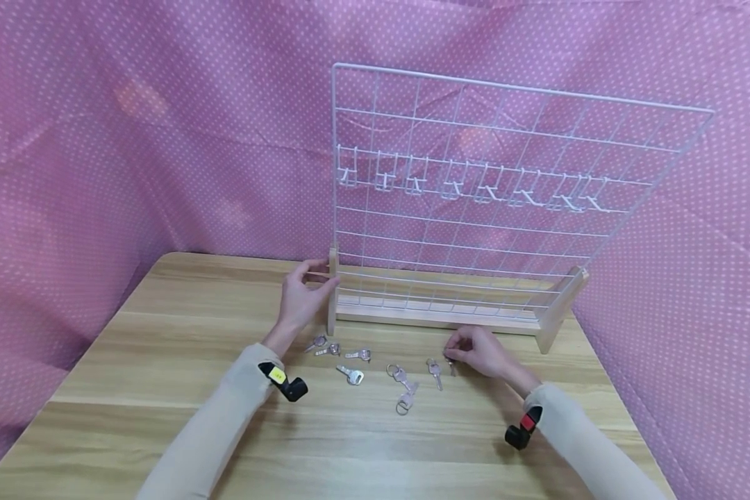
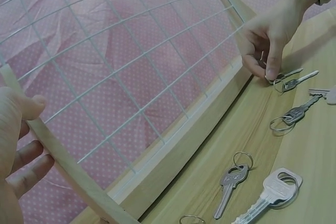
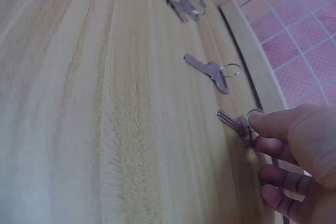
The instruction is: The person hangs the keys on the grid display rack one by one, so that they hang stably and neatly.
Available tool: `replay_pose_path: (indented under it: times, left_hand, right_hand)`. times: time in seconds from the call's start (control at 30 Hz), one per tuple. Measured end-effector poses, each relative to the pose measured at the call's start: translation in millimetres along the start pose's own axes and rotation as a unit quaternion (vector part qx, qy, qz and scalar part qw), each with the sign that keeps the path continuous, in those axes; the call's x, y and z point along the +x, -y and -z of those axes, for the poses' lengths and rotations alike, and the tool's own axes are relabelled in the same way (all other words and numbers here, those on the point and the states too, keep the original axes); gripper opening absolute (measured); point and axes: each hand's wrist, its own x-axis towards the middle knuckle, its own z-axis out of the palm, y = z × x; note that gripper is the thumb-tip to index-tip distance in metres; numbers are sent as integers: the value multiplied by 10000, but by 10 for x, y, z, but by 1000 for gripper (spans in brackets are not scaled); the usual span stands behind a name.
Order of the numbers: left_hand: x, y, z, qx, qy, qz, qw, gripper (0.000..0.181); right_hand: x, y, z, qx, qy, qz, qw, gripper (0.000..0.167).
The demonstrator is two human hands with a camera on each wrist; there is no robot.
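A white wire grid rack [image 1: 519, 87] stands in a wooden base at the back of the table. My left hand [image 1: 301, 295] holds the rack's left wooden side post [image 2: 79, 176], thumb on one side and fingers on the other. Just in front of the base's right part, my right hand [image 1: 480, 353] pinches the ring of a small key [image 3: 240, 128] between thumb and forefinger; the key is low over the table or touching it, I cannot tell which. Beside it lies another key with a ring [image 3: 212, 73].
Several more keys with rings lie on the wooden table [image 1: 162, 361], among them a larger silver key [image 1: 351, 376] and a pair in the middle [image 1: 406, 398]. A row of white hooks [image 1: 453, 186] hangs on the grid. Pink dotted cloth [image 1: 162, 139] surrounds the table.
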Motion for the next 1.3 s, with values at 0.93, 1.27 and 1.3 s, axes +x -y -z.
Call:
replay_pose_path:
  times: [0.93, 1.27, 1.3]
  left_hand:
    - [35, 31, -11, 117, -205, -93, 9997, 37]
    - [22, -1, -20, 258, -224, -69, 9994, 37]
    - [17, -1, -22, 274, -227, -60, 9993, 37]
  right_hand:
    - [-575, 532, 1258, 1743, -1491, -712, 9707, 18]
    - [-620, 829, 1972, 3615, -2350, 337, 9016, 12]
    - [-623, 857, 2026, 3795, -2414, 415, 8922, 14]
